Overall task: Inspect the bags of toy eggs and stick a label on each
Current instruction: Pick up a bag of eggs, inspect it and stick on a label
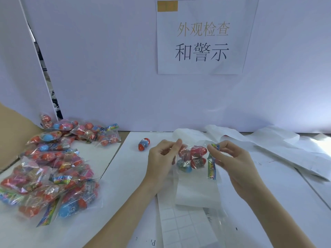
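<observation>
Both of my hands hold one clear bag of toy eggs (192, 158) up over the white table (129, 176): my left hand (161, 158) pinches its top corner at 10 o'clock of the eggs, my right hand (232, 158) pinches the opposite corner at 2 o'clock. A label sheet (186, 224) lies at 6 o'clock of the bag. A single loose egg (143, 144) rests at 9 o'clock. A pile of bagged eggs (53, 167) spreads farther toward 9 o'clock, beside crumpled white paper (286, 145) at 3 o'clock.

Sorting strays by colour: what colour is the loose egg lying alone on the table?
Red-orange, with a blue-and-white printed band: the loose egg, head view.
</observation>
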### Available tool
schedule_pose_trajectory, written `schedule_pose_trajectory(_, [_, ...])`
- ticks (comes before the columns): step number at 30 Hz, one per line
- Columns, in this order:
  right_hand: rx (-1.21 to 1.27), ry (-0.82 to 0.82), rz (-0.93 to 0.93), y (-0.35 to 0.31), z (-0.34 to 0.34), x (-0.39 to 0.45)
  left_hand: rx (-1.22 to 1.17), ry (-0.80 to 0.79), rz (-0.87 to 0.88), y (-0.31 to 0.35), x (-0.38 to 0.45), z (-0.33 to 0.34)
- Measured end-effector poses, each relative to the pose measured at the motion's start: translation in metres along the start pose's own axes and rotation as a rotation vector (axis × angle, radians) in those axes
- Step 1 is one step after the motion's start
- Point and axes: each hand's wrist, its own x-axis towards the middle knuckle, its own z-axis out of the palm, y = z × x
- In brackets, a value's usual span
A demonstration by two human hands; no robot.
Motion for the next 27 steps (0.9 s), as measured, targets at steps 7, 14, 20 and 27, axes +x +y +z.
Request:
schedule_pose_trajectory(7, [-0.018, -0.107, -0.067, -0.003, -0.010, 0.001, -0.047, -0.137, 0.070, 0.007, 0.000, -0.010])
schedule_pose_trajectory(14, [0.120, 0.043, -0.069, 0.003, -0.004, 0.005, 0.024, -0.289, 0.076, 0.006, -0.002, -0.008])
schedule_pose_trajectory(20, [0.030, -0.039, -0.029, 0.007, -0.003, 0.005, -0.080, -0.094, 0.024, 0.008, 0.003, -0.006])
schedule_pose_trajectory(27, [-0.137, -0.241, -0.039, 0.006, 0.002, -0.002, 0.036, -0.102, 0.025, 0.009, 0.004, -0.012])
